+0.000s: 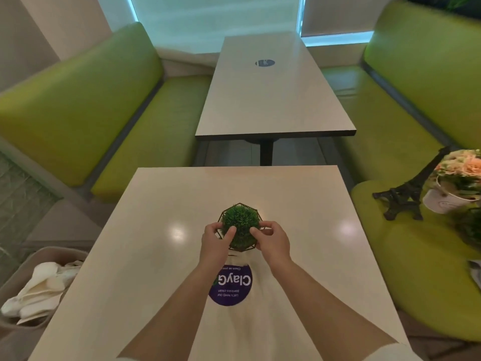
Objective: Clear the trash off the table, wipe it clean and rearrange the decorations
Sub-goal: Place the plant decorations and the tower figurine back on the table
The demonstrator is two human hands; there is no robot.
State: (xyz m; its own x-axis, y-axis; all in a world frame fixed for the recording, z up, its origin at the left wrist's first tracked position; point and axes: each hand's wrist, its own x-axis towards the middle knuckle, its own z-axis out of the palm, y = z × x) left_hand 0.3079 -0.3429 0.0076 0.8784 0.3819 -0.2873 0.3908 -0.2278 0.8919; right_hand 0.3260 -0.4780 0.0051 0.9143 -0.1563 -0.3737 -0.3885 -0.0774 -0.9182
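Plant (240, 224) sits gripped between left (217, 239) and right hand (273, 239) fingers.

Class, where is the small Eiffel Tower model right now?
In the head view, the Eiffel Tower model stands on the green bench seat at right, beside the flower pot.

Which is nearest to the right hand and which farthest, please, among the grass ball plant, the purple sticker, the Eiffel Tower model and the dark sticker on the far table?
From the right hand:
1. Grass ball plant, held in both hands.
2. Purple sticker, just below, between the forearms.
3. Eiffel Tower model, on the right bench.
4. Dark sticker, far table, straight ahead.
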